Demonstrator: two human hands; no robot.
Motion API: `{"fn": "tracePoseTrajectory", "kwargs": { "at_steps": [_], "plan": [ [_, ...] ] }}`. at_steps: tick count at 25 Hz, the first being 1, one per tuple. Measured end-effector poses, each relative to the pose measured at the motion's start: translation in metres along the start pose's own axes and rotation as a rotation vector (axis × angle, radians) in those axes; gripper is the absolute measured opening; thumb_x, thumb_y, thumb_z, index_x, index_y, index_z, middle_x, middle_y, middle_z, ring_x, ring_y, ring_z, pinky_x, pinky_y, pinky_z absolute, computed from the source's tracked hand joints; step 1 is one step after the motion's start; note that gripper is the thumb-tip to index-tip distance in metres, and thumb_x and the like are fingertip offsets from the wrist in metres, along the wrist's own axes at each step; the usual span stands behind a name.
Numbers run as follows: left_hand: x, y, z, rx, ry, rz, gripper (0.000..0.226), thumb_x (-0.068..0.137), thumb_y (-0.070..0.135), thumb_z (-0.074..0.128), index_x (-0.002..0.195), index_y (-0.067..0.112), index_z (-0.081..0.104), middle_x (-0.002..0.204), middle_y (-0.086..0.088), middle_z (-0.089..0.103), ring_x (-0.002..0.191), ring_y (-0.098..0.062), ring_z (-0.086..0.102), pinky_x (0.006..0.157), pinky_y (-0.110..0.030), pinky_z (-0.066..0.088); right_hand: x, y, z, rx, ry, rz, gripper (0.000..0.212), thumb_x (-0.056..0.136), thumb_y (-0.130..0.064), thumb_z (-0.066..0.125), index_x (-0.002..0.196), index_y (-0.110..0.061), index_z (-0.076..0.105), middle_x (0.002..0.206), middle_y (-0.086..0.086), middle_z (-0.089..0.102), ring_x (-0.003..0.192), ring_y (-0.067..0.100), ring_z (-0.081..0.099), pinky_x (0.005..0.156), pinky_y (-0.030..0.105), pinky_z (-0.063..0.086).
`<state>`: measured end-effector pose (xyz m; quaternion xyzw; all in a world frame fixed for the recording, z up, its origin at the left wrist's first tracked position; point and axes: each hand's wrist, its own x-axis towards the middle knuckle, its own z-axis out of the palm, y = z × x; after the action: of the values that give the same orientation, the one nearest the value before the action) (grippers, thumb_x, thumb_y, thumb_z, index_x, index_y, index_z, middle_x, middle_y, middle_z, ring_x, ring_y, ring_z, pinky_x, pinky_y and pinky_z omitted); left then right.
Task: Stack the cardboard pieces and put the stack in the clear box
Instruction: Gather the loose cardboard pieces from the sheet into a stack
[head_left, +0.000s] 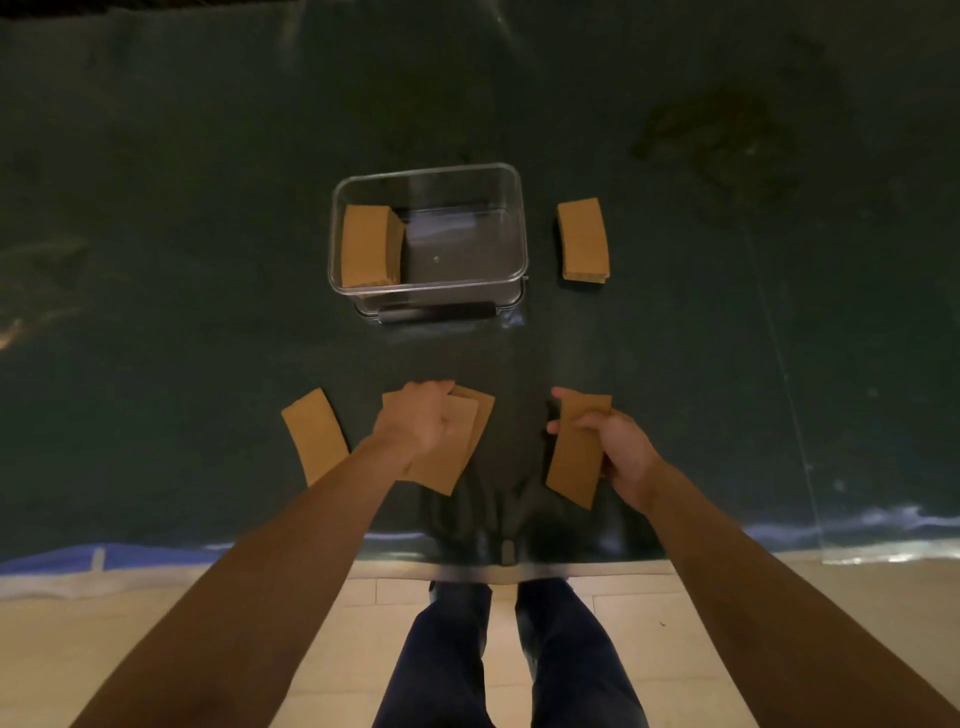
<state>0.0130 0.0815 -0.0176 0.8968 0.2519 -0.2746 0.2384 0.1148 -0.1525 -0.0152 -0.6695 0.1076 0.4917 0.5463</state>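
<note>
**Cardboard pieces gathered in both hands, short of the clear box**

The cardboard pieces are judged to be light, thin and fairly stiff, with dry, matte faces that should not slip readily. Each is a slightly curved strip, so edges may be expected to catch on one another if the pieces are not squared up. A hold across the short width, thumb on one long edge and fingers on the other, is judged best, since a stack pinched there can be kept aligned; a flat press from above would let the layers fan out.

The clear box (511, 228) is taken as the landmark. Inside it, against its left wall, a small stack (369, 244) is already seen. Just to the right of the box, on the dark table (156, 208), a second stack (583, 240) lies untouched.

On the near side of the box, well apart from it, the left hand (415, 423) is closed over a few overlapping pieces (447, 462), which are fanned rather than squared. Nearer and to the right of the box, the right hand (615, 447) is closed on a single piece or thin bundle (574, 454), thumb and fingers wrapped round its edges; whether it is lifted clear of the table cannot be told. One loose piece (314, 436) lies nearer and to the left of the box, just beside the left forearm.
</note>
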Motion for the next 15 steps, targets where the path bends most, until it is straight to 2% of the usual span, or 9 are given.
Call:
{"fn": "tracePoseTrajectory", "kwargs": {
  "at_steps": [2,4,8,9,11,13,15],
  "plan": [
    [0.0,0.001,0.005,-0.063,0.063,-0.004,0.058,0.09,0.012,0.068,0.144,0.018,0.047,0.134,-0.013,0.056,0.117,-0.033,0.059,0.093,-0.043,0.051,-0.003,0.003,0.003,0.024,0.015,0.013,0.035,0.101,-0.022,0.043,0.126,-0.029,0.067,0.099,0.014,0.071,0.099,0.029,0.061,0.098,0.047,0.046],
    [-0.001,0.002,0.007,-0.138,0.106,-0.001,0.048,0.087,0.011,0.07,0.128,0.02,0.048,0.126,-0.008,0.049,0.107,-0.03,0.059,0.085,-0.044,0.053,-0.005,0.006,0.008,0.103,0.008,0.048,0.032,0.102,-0.029,0.047,0.126,-0.023,0.068,0.094,0.015,0.068,0.09,0.029,0.064,0.091,0.046,0.052],
    [-0.005,-0.002,0.009,-0.372,0.129,-0.034,0.031,0.09,0.008,0.063,0.11,0.021,0.044,0.098,-0.003,0.059,0.095,-0.026,0.061,0.073,-0.037,0.051,-0.008,0.003,0.017,0.166,-0.002,0.077,0.029,0.1,-0.034,0.053,0.12,-0.022,0.07,0.092,0.016,0.067,0.081,0.03,0.068,0.079,0.044,0.056],
    [-0.007,-0.008,0.006,-0.477,0.132,-0.085,0.035,0.09,0.008,0.066,0.115,0.022,0.045,0.102,-0.004,0.062,0.099,-0.027,0.061,0.075,-0.035,0.05,-0.008,0.001,0.018,0.174,-0.001,0.07,0.029,0.1,-0.034,0.053,0.12,-0.022,0.07,0.091,0.016,0.066,0.079,0.03,0.068,0.077,0.044,0.057],
    [-0.01,-0.025,-0.004,-0.66,0.136,-0.227,0.063,0.088,0.006,0.073,0.14,0.022,0.042,0.129,-0.01,0.061,0.119,-0.029,0.058,0.097,-0.038,0.05,-0.007,-0.002,0.023,0.189,-0.005,0.055,0.029,0.101,-0.033,0.051,0.12,-0.02,0.069,0.088,0.015,0.065,0.074,0.028,0.067,0.076,0.043,0.055],
    [-0.015,-0.044,-0.01,-0.595,0.103,-0.304,0.088,0.086,0.008,0.077,0.157,0.018,0.027,0.151,-0.011,0.048,0.136,-0.031,0.048,0.113,-0.039,0.04,-0.008,-0.005,0.031,0.192,-0.013,0.046,0.03,0.102,-0.035,0.05,0.121,-0.019,0.068,0.086,0.015,0.064,0.072,0.028,0.064,0.076,0.044,0.054],
    [-0.018,-0.055,-0.008,-0.433,0.093,-0.315,0.086,0.087,0.013,0.077,0.158,0.013,0.028,0.156,-0.013,0.043,0.138,-0.031,0.045,0.114,-0.035,0.038,-0.008,-0.006,0.039,0.183,-0.022,0.041,0.032,0.102,-0.036,0.049,0.121,-0.018,0.067,0.085,0.016,0.063,0.071,0.028,0.063,0.075,0.044,0.053]
  ]
}}
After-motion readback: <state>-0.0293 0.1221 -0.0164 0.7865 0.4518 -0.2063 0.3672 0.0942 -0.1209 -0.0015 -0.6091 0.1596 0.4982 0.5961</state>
